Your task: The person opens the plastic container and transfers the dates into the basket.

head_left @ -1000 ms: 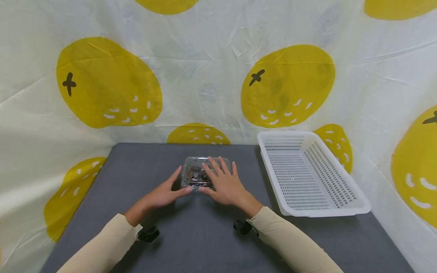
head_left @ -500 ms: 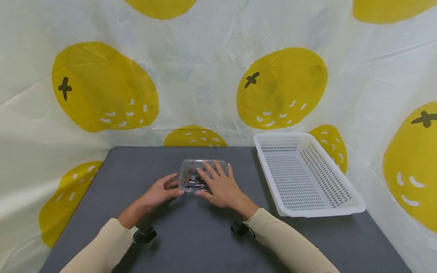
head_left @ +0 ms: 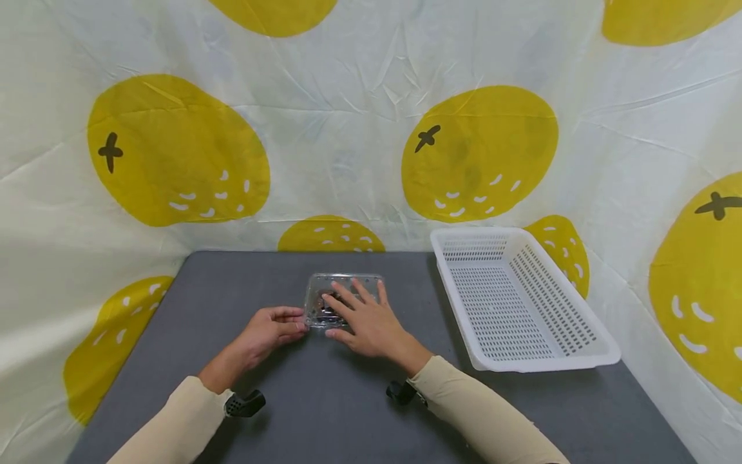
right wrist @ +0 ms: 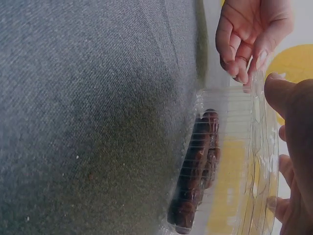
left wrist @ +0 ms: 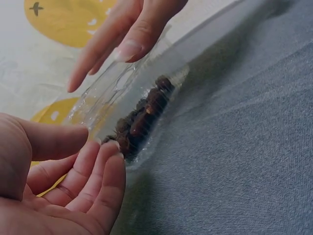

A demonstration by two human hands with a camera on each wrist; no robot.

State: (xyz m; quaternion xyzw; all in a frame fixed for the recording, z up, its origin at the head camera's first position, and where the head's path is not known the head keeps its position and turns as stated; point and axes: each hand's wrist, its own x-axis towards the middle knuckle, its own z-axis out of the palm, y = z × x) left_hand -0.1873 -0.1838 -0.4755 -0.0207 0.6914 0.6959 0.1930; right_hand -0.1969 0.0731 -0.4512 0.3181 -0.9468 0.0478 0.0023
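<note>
A pale cloth with yellow print hangs behind the grey bench; a white slotted basket sits at the bench's far right; left of it, near the far edge, lies a clear container; the right hand has its grip spread over the top; the left hand's grip pinches the near left corner; dark reddish-brown pieces lie inside.

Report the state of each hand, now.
Left hand: closed, pinching the left edge of the clear container.
Right hand: open, fingers spread over the container's top.
</note>
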